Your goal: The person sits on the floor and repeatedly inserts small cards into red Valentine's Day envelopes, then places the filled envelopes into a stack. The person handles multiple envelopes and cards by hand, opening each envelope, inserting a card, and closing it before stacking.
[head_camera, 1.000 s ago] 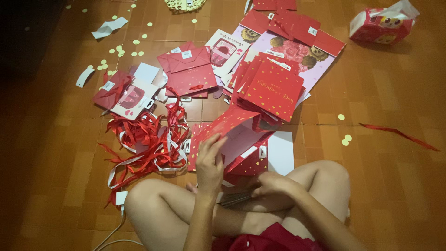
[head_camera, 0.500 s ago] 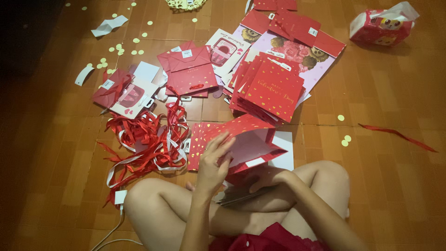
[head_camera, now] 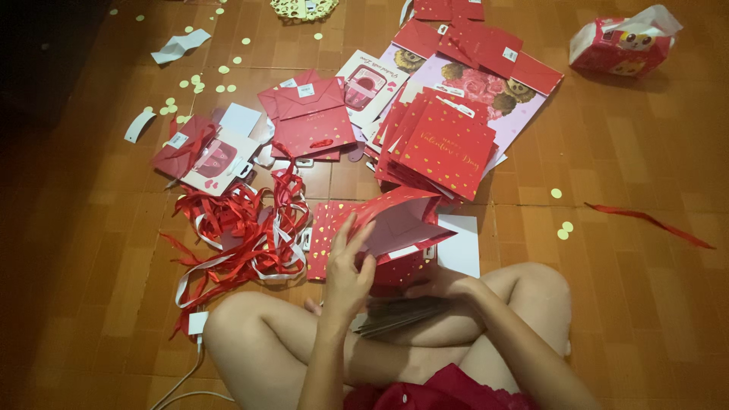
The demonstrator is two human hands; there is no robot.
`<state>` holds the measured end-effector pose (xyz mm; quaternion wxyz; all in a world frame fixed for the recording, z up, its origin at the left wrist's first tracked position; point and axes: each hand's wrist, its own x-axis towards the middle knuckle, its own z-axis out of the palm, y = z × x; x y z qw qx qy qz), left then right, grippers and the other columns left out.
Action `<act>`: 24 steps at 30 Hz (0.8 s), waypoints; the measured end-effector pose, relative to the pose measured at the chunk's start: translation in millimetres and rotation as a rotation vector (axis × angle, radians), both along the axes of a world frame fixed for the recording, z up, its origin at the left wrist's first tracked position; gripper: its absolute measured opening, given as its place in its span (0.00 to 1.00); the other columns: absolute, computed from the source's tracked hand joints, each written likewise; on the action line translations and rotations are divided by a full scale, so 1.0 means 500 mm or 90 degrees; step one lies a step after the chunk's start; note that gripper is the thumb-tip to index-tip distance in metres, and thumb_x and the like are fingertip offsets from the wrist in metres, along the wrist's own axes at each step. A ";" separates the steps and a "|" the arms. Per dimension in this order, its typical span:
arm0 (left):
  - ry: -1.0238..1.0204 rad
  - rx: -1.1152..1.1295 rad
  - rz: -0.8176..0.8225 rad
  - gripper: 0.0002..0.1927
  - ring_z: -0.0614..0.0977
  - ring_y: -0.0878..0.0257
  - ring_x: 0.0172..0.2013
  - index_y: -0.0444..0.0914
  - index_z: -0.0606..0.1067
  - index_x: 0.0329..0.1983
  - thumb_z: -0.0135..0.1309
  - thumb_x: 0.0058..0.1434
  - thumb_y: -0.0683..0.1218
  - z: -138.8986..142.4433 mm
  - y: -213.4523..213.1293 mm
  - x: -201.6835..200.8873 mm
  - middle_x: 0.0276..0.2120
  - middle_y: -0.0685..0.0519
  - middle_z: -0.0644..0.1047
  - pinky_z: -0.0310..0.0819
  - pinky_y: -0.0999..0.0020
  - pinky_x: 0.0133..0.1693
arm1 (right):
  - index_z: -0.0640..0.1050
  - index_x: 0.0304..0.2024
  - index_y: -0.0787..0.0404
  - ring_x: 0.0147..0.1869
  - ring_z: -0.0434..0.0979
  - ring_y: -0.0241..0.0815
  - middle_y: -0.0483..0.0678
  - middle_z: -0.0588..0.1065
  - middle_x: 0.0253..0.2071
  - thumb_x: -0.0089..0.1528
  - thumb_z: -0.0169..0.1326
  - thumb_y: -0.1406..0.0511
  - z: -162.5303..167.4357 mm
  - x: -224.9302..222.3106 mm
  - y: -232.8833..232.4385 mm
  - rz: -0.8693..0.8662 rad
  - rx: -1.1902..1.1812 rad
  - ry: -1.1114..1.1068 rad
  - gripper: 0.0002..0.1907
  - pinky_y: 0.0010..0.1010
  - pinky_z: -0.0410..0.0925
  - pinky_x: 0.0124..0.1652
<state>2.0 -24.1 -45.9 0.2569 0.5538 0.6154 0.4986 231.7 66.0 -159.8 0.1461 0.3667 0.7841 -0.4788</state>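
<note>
1. The person sits cross-legged on a brown tiled floor [head_camera: 645, 152], and both hands work at a red paper gift bag [head_camera: 380, 231] dotted with gold hearts that lies just ahead of the knees.

2. The left hand [head_camera: 348, 269] is raised over the near left part of the bag, fingers spread and loosely curved, their tips touching the bag's red face. Its grip is open; it presses or steadies rather than clasps.

3. The right hand [head_camera: 444, 285] sits low at the bag's near right edge, mostly hidden behind the bag and the forearm. It seems to pinch the lower edge, but I cannot tell for sure whether that grip is closed.

4. The bag's long axis runs left to right across the person's front, its mouth propped open toward the right, where the pale inside shows. It lies directly ahead of both hands, with the left hand on top and the right hand beneath.

5. A thin stack of dark flat sheets [head_camera: 399, 315] rests on the crossed legs, just below the hands.

6. To the left of the bag lies a tangle of red and white ribbon [head_camera: 243, 235]. Farther ahead sits a fanned pile of flat red bags [head_camera: 437, 140], and a tissue pack [head_camera: 623, 45] lies well apart at the far right.
</note>
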 end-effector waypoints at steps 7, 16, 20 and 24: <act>-0.015 0.005 0.010 0.32 0.81 0.57 0.47 0.40 0.74 0.65 0.49 0.55 0.34 0.010 -0.001 0.001 0.68 0.41 0.69 0.76 0.68 0.42 | 0.84 0.49 0.53 0.56 0.82 0.44 0.50 0.83 0.50 0.61 0.56 0.51 -0.055 0.013 0.007 0.021 -0.100 0.035 0.20 0.32 0.70 0.57; -0.046 -0.030 0.001 0.33 0.82 0.63 0.40 0.40 0.74 0.65 0.46 0.54 0.33 0.009 -0.001 0.004 0.68 0.44 0.70 0.75 0.71 0.38 | 0.82 0.51 0.52 0.58 0.79 0.45 0.48 0.81 0.52 0.60 0.59 0.50 -0.030 0.013 -0.010 -0.005 -0.049 0.080 0.21 0.35 0.67 0.59; -0.054 -0.047 -0.004 0.32 0.81 0.63 0.34 0.40 0.74 0.64 0.46 0.53 0.33 0.010 0.000 0.003 0.67 0.45 0.71 0.76 0.71 0.37 | 0.83 0.50 0.51 0.57 0.79 0.45 0.48 0.82 0.50 0.58 0.60 0.50 -0.021 0.008 -0.004 -0.001 -0.009 0.055 0.21 0.35 0.68 0.58; -0.047 -0.039 0.001 0.32 0.81 0.63 0.36 0.40 0.73 0.64 0.46 0.54 0.33 0.009 -0.002 0.001 0.67 0.45 0.71 0.76 0.71 0.37 | 0.84 0.48 0.52 0.56 0.81 0.47 0.50 0.82 0.50 0.59 0.58 0.50 -0.052 0.007 0.005 -0.046 0.036 0.061 0.20 0.36 0.71 0.56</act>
